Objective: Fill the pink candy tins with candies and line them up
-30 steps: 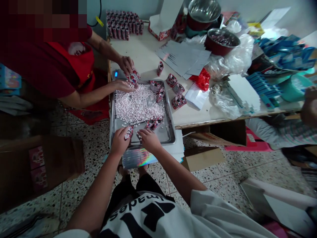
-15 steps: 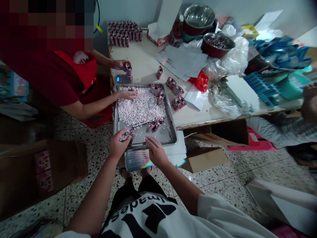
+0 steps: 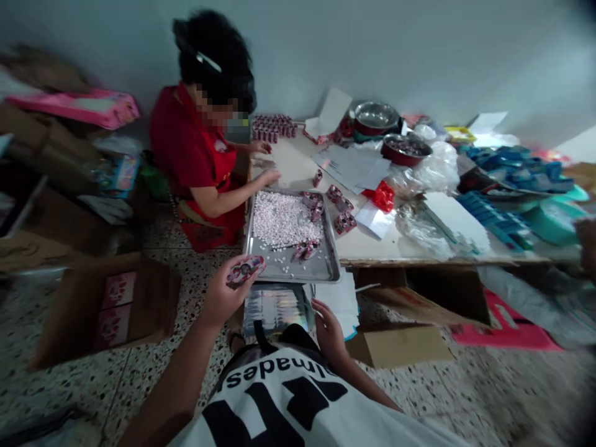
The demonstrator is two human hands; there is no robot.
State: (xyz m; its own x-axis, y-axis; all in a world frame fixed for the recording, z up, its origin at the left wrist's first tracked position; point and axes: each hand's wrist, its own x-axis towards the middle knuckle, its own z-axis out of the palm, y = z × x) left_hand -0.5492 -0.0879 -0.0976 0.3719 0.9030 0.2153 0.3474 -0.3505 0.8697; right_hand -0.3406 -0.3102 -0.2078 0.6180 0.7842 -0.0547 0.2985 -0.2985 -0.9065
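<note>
My left hand (image 3: 223,290) is closed round a small red-and-white printed container (image 3: 246,272), holding it over the near left corner of a metal tray (image 3: 336,270). Small white pellets (image 3: 279,218) heap up in the tray. Several similar containers lie among them, a pair (image 3: 306,250) near the front right and others (image 3: 313,205) at the right wall. My right hand (image 3: 329,329) is empty with fingers loosely apart, in front of the tray. Beside it are a stack of shiny silvery packets (image 3: 277,308) and white sheets (image 3: 342,304).
Across the table's left corner, a person in a red apron (image 3: 223,162) has both hands over the table. Rows of containers (image 3: 272,128) stand at the back. Metal bowls (image 3: 405,155), plastic bags (image 3: 444,161) and blue packages (image 3: 521,167) crowd the right. Cardboard boxes (image 3: 405,344) lie below.
My left hand has lifted the container slightly off the tray's edge. My right hand has drawn back out of the tray towards my body. The view has tilted up; the co-worker's hands moved back from the pellets.
</note>
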